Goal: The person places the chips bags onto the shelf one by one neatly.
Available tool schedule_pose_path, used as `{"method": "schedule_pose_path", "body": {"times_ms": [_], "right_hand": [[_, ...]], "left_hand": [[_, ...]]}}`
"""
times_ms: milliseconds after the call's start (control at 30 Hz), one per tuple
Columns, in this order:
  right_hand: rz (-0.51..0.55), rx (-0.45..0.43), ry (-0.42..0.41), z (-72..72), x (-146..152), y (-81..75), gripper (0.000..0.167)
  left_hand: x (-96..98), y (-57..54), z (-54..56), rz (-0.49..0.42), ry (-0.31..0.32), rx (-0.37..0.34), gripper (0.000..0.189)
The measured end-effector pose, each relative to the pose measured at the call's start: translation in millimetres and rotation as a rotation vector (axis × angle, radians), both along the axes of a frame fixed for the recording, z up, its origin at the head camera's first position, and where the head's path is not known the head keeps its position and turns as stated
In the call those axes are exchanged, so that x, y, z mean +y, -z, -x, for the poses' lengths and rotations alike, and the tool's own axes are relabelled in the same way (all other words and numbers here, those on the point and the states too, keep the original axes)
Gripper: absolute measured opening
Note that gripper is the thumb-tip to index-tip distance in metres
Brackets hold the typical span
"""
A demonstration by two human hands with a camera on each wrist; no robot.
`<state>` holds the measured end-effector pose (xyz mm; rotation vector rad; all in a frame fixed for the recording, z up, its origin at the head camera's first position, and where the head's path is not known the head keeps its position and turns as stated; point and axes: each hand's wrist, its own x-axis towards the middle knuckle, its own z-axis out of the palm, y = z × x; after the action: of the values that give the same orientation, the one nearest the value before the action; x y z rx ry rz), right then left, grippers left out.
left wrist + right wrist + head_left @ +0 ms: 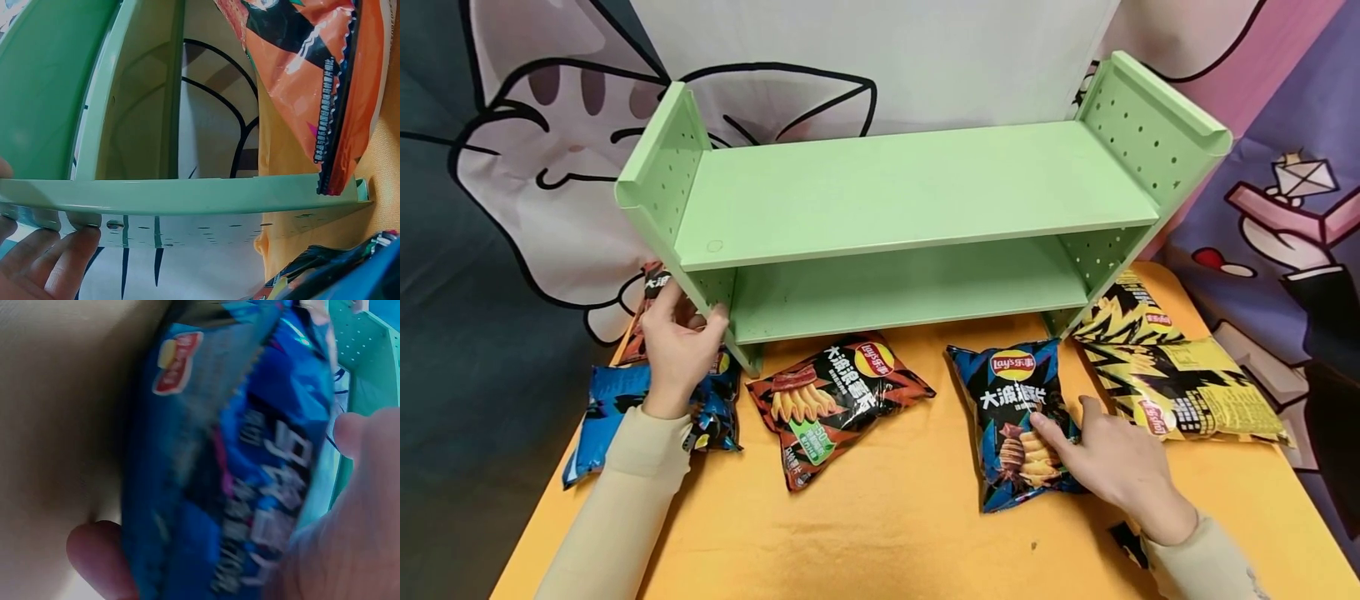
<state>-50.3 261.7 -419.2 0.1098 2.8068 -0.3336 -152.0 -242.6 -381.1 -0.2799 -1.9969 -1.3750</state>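
My left hand [679,354] grips the lower left side panel of a light green two-tier shelf [917,192]. In the left wrist view the fingers [65,259] lie along the panel's perforated outer face. At the right, my right hand [1120,462] holds a blue Lay's chip bag [1011,429] by its right side, thumb on the printed front. The right wrist view has the same blue bag between thumb and fingers, somewhat blurred. A red Lay's chip bag [842,400] lies in front of the shelf, between the hands.
Yellow chip bags [1202,383] lie right of the shelf on the orange tabletop [880,542]. Left of it are another blue chip bag [613,408] and a red one [636,342], partly behind my left hand. A cartoon-printed cloth [550,192] hangs behind.
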Motion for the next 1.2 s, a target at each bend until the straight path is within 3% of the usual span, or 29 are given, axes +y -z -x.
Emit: {"method": "schedule_pose_path", "body": {"times_ms": [267,433,600,733,867,1033,1200], "right_hand": [[-0.011,0.021,0.025,-1.8,-6,13.9,0.118],[0.013,0.015,0.034,-1.4,-5,20.4,0.113],[0.048,-0.010,0.044,1.6,-3,22.3,0.121],[0.071,-0.005,0.050,3.3,-2,22.8,0.121],[0.093,0.054,0.042,3.4,-3,23.8,0.105],[0.126,0.174,0.019,3.2,-5,24.4,0.069],[0.135,0.272,0.004,2.0,-7,24.6,0.067]], "left_hand": [[-0.2,1.4,1.2,0.001,0.011,0.007,0.049],[-0.2,-0.4,1.4,0.021,-0.009,0.013,0.047],[-0.1,-1.9,1.5,0.028,-0.025,0.009,0.048],[-8.8,11.7,9.7,0.017,-0.012,0.006,0.051],[-14.4,20.1,14.9,0.012,0.004,0.004,0.054],[-5.1,7.2,6.5,0.019,-0.003,0.012,0.049],[-2.7,2.8,2.5,0.018,-0.016,0.006,0.044]]}}
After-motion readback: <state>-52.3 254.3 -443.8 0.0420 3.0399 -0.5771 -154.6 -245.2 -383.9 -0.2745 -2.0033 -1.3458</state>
